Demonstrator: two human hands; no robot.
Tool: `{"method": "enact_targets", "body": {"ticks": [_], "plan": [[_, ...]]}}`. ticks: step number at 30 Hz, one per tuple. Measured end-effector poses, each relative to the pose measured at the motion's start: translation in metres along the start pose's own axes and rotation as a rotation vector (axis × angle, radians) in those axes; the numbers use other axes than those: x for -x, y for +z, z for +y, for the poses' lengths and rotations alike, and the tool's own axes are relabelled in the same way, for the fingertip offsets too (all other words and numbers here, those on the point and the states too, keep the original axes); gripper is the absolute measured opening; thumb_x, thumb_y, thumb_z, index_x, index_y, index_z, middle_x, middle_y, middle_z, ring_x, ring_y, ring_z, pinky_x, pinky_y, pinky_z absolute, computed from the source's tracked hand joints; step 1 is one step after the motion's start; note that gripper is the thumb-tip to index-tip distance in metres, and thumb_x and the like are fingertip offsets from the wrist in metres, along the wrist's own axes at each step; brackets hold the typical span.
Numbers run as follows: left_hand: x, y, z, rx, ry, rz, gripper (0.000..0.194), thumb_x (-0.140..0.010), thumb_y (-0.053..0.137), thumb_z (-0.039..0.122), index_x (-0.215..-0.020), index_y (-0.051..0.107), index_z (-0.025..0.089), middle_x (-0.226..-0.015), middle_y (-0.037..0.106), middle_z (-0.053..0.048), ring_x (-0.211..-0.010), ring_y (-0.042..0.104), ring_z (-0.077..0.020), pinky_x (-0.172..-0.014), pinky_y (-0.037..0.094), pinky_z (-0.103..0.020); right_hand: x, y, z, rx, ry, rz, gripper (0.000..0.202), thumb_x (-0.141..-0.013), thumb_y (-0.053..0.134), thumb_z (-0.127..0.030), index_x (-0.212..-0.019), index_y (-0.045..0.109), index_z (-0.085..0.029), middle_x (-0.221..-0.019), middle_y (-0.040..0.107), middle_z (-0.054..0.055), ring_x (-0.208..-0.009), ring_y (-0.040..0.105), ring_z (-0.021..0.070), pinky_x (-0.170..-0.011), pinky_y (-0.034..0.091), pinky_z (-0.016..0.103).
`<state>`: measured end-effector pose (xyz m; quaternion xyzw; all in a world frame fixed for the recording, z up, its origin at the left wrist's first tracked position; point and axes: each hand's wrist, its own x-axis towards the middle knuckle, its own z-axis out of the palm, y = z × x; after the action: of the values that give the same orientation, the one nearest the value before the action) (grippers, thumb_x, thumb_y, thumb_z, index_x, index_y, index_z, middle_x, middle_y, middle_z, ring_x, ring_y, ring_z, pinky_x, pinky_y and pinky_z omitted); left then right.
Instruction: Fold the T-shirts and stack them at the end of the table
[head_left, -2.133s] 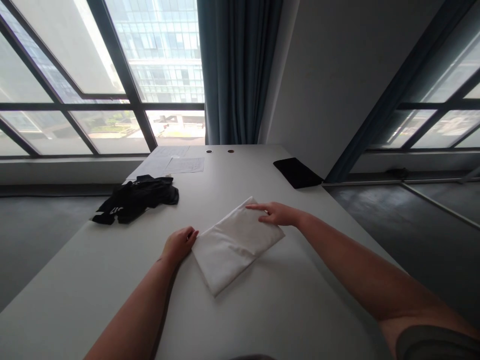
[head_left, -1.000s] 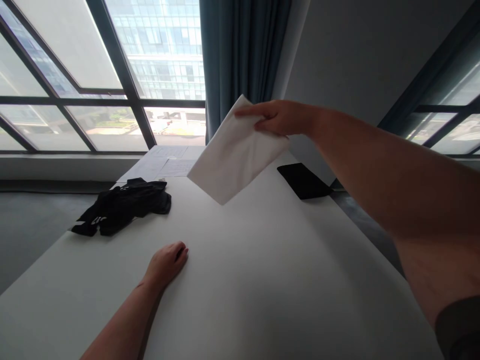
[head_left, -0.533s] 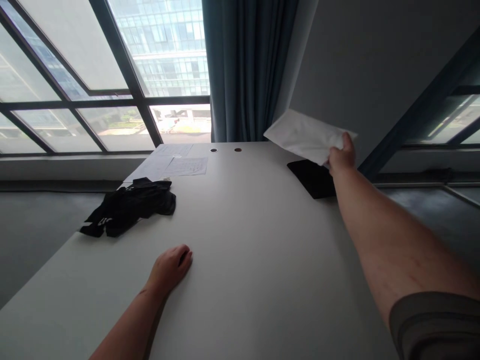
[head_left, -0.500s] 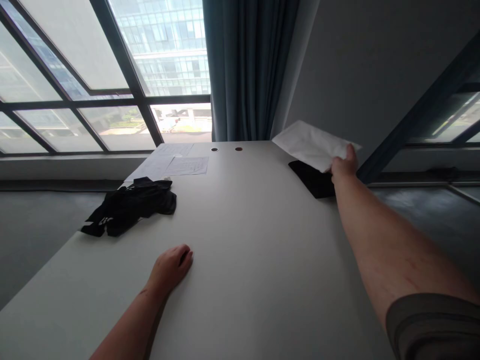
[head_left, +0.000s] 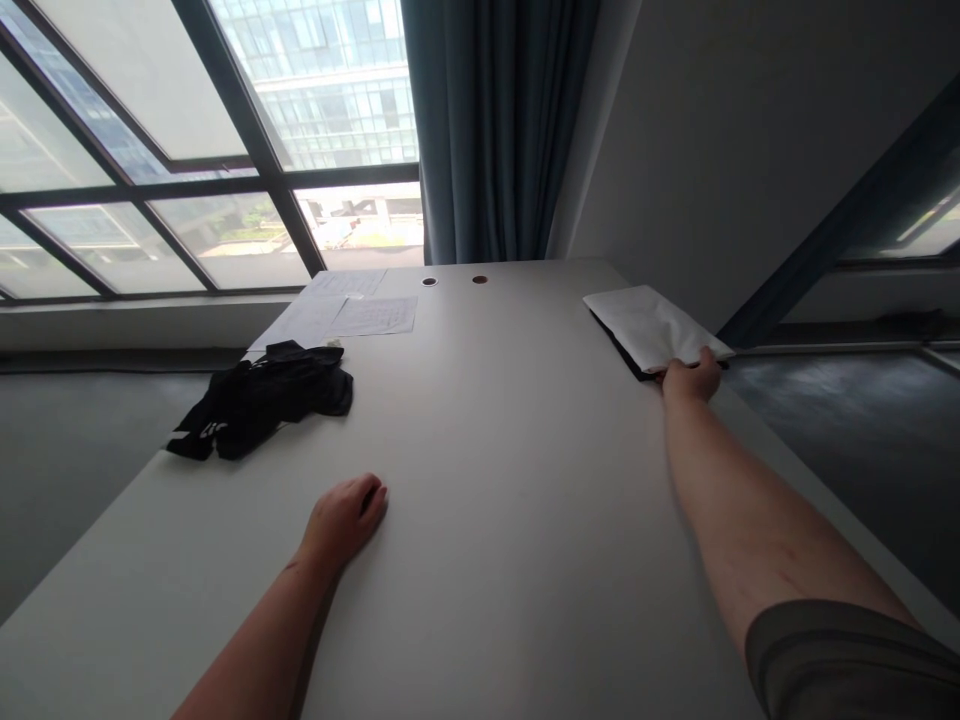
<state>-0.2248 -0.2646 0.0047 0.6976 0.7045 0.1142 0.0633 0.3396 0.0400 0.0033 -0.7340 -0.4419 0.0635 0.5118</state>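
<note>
At the right side of the white table, my right hand grips the near edge of a folded white cloth, thumb on top. The cloth lies flat over a folded black piece, and only a dark strip of that shows along the left and near edges. My left hand rests on the tabletop at the left, its fingers loosely curled in and nothing visible in them. Beyond it lies a crumpled black garment with small white marks.
Several printed paper sheets lie at the table's far left corner. Two round cable holes are near the far edge. A blue curtain and a window stand behind the white table.
My right hand has lowered the white cloth from the air onto the black piece, covering most of it. My left hand stays where it was. The view has tilted slightly.
</note>
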Motion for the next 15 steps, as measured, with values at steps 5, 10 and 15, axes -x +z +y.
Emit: {"method": "enact_targets", "body": {"ticks": [5,10,15], "plan": [[0.000,-0.003,0.001,-0.002,-0.008,-0.008,0.031,-0.100,0.039,0.043,-0.089,0.062,0.025,-0.085,0.073,-0.005,-0.079,0.066,-0.0221,-0.071,0.041,-0.031,0.015,0.004,0.005,0.198,0.026,0.102,0.055,-0.085,0.059,-0.010,-0.140,0.062,-0.004,-0.134,0.052,0.036,-0.126,0.052,0.0398,-0.098,0.040,0.048],[-0.005,-0.003,0.006,-0.033,-0.011,-0.002,0.028,-0.100,0.042,0.040,-0.090,0.063,0.024,-0.086,0.074,-0.004,-0.080,0.066,-0.0206,-0.070,0.040,-0.030,0.041,0.010,-0.001,0.512,0.036,-0.119,0.074,-0.094,0.050,-0.022,-0.159,0.028,0.005,-0.147,0.043,0.037,-0.135,0.045,0.0371,-0.106,0.036,0.045],[-0.029,0.002,0.003,-0.027,0.024,0.075,0.025,-0.099,0.046,0.037,-0.089,0.065,0.024,-0.085,0.072,-0.005,-0.082,0.066,-0.0224,-0.073,0.042,-0.031,0.074,0.015,-0.006,0.710,0.016,-0.286,0.076,-0.098,0.044,-0.038,-0.157,0.029,0.008,-0.158,0.038,0.032,-0.143,0.037,0.0377,-0.117,0.027,0.048]]}}
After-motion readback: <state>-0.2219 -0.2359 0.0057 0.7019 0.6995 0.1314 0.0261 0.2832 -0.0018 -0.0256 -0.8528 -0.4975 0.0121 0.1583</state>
